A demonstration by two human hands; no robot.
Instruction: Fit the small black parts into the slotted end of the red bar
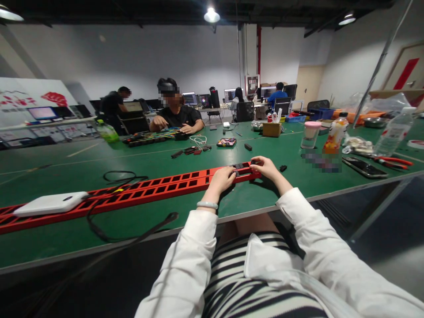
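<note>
A long red slotted rail (185, 181) lies across the green table, with two rows of rectangular openings. Near its right end, black blocks (239, 167) sit in the openings. My left hand (221, 180) is closed over the near edge of the rail, its fingertips against a dark part that they mostly cover. At the rail's right tip, the thumb and fingers of my right hand (266, 167) are pinched around a small black piece (253, 163). Whether that piece is seated in the rail cannot be made out. A loose black piece (282, 168) lies right of my right hand.
A white power bank (51, 203) rests on the rail's left part, beside a black cable (132, 236). To the right are a phone (364, 167), red-handled pliers (394, 162), a juice bottle (335, 132) and a lidded cup (310, 134). Across the table, a person (179, 115) handles wires.
</note>
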